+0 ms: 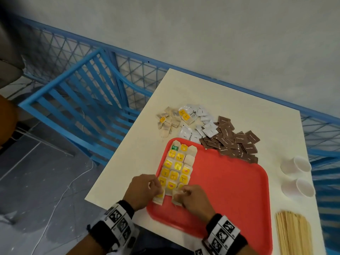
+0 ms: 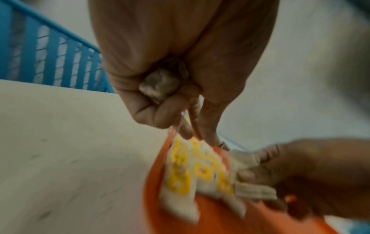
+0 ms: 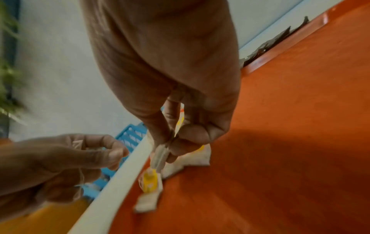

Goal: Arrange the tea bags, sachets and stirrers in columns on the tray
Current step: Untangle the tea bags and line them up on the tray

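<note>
Head view: right hand (image 1: 195, 199) pinching a tea bag (image 1: 177, 198) over red tray (image 1: 230, 181); left hand (image 1: 143, 190) seemingly likewise.

You are looking at two white paper cups (image 1: 296, 174) lying tipped on the cream bench (image 1: 230, 100), a blue slatted chair (image 1: 77, 100) standing beside it.
</note>
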{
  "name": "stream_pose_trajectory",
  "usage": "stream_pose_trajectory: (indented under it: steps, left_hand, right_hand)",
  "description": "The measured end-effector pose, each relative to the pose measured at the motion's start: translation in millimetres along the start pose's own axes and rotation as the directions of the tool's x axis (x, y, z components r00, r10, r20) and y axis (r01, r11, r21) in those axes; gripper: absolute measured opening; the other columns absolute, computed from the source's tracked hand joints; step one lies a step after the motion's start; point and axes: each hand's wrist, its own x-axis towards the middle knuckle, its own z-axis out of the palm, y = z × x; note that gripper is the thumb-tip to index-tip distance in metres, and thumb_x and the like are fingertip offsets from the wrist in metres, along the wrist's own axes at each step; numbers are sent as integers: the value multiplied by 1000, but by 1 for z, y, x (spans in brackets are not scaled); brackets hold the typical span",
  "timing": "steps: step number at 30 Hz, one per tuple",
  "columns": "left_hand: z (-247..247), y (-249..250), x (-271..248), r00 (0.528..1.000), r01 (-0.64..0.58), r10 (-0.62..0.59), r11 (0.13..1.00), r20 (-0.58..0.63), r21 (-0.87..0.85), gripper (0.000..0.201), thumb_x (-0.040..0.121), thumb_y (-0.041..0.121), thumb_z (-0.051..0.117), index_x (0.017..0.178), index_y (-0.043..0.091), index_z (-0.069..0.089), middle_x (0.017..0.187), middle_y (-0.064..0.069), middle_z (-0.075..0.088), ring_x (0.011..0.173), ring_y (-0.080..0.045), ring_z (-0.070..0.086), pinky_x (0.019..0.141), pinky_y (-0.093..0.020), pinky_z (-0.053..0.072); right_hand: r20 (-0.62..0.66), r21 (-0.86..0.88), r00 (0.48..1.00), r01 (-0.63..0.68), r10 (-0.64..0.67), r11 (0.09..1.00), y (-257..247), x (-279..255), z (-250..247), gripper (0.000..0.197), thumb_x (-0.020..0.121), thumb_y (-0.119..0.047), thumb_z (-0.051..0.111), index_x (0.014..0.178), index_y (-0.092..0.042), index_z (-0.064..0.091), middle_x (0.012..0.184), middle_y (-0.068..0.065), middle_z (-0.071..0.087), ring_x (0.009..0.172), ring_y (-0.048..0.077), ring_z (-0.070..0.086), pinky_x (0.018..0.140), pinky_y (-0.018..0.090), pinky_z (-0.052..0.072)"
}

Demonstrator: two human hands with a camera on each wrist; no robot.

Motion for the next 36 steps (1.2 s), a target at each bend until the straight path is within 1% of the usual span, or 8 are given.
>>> stream_pose_trajectory:
  steps: [4,14,19,24,28,31,33,36]
  left_hand:
    - [16,-19,-10,988,70,-98,973,119,219,13,78,43,75,85,44,65,93,14,51,92,-13,55,85,-37,49]
    - [24,-22,-9,988,66,-100,961,115,268,26,81,48,73,105,38,67,98,13,45,98,-16,56,83,-34,46]
    - [29,-24,-11,987,66,-108,949,123,307,29,82,50,72,107,38,65,99,14,44,99,-17,57,82,-34,46]
    - [31,-28,-14,992,54,-88,947,93,318,17,89,40,64,106,38,64,105,12,48,98,-15,57,80,-32,45]
    - [30,-30,-15,991,54,-88,955,105,292,15,90,43,62,103,37,66,100,13,50,93,-12,56,81,-32,47]
    - [18,-21,-13,999,39,-39,999,-3,-17,17,92,41,63,88,27,72,78,14,62,72,-2,57,68,-25,44]
    - [3,0,-12,986,164,-163,871,44,-464,26,101,30,55,93,12,72,62,11,60,50,-2,51,53,-21,40]
    - [-19,36,-6,926,374,-146,211,349,-903,35,103,27,45,113,-1,64,69,-4,51,47,-12,46,46,-25,41]
  right_hand:
    - [64,-105,997,-33,40,994,10,10,18,7,83,-1,69,81,-3,63,65,-2,48,50,-2,41,48,14,34]
    - [-17,-431,997,59,-73,900,4,-3,21,22,89,-19,59,102,-19,41,90,-1,55,76,18,49,54,24,33]
    - [107,-595,994,52,14,802,9,-8,17,7,88,-27,52,85,-22,54,99,3,63,85,22,56,68,33,45]
    - [136,-535,991,76,-3,842,13,-7,24,17,81,-24,54,65,-21,48,81,-1,65,74,19,60,55,26,41]
    - [138,-517,990,85,-15,852,11,-7,22,11,81,-26,56,73,-19,56,82,-3,65,76,19,60,66,35,49]
    - [125,-483,991,108,-54,869,4,-7,8,8,85,-30,60,83,-23,65,92,-6,68,82,14,61,72,30,51]
    - [100,-448,989,145,-112,882,-10,-7,-11,8,89,-31,63,89,-25,69,90,-9,69,78,7,60,70,24,47]
    - [6,-358,962,257,-273,898,-42,-15,-44,5,89,-28,69,88,-23,70,67,-11,61,61,1,55,59,16,41]
